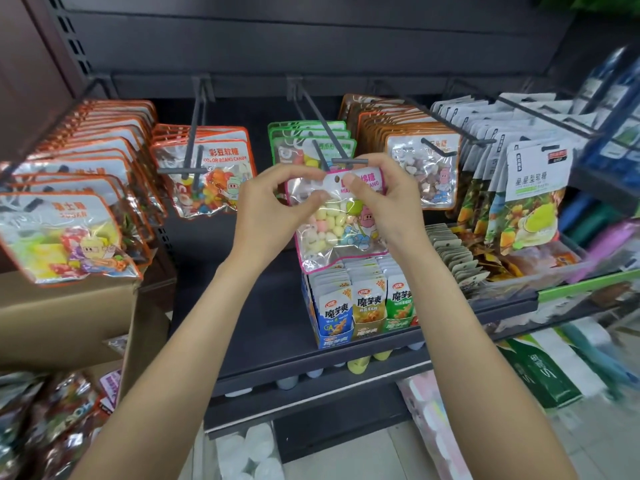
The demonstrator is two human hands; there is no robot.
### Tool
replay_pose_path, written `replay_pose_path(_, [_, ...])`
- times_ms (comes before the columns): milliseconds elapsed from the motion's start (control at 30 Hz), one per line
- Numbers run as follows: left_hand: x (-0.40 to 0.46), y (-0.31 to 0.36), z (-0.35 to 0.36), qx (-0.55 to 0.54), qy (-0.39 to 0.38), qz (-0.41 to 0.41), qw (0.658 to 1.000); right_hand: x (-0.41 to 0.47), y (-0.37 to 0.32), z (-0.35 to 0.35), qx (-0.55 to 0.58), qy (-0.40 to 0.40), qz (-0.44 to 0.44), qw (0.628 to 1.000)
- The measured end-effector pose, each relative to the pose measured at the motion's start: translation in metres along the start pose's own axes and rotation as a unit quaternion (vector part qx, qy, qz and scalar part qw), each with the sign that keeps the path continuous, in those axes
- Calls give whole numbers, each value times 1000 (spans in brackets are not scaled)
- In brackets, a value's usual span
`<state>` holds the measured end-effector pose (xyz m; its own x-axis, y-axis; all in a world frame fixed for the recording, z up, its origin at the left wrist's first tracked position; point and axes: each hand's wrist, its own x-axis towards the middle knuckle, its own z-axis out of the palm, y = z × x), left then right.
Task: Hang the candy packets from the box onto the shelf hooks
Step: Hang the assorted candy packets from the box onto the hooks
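A pink-edged candy packet [337, 223] with pastel marshmallow pieces hangs between both hands in the middle of the view. My left hand [268, 206] pinches its top left edge. My right hand [382, 199] pinches its top right, thumb beside the punched hole. The hole sits just below the tip of a dark shelf hook [341, 161]. Green-edged packets [311, 140] hang further back on that hook. A cardboard box [65, 320] stands at the lower left.
Orange-edged packets [207, 171] hang on the hook to the left, brown-edged ones [420, 161] to the right, white pouches [533, 188] further right. A display carton of snack sachets [363, 306] stands on the shelf below. Loose packets [52, 417] lie at the bottom left.
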<state>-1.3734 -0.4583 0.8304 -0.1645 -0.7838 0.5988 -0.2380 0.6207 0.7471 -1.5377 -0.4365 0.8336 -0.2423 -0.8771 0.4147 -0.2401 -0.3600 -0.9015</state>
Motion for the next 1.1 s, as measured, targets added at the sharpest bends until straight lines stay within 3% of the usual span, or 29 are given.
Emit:
replay_pose_path(133, [3,2,-2,-56,-21,-69,996,1,3,1,40,-7,31,999])
replay_pose_path(333, [6,-2,-4,-94,-17,-110,989,3,2,4,60,-14,58,996])
replay_pose_path(533, [17,-22,7,79,51,8,996,7,24,6,-141,26,-120,982])
replay_pose_path(633, [35,-35,13,133,89,28,987,19,42,14,-212,42,-152,964])
replay_pose_path(733, [55,-42,18,183,94,25,978,41,50,26,-265,42,-158,950])
replay_pose_path(833, [72,-45,24,240,75,1,968,59,52,37,-231,35,-139,963])
replay_pose_path(1100, [69,-39,35,269,14,-6,963,69,69,51,-300,47,-124,945])
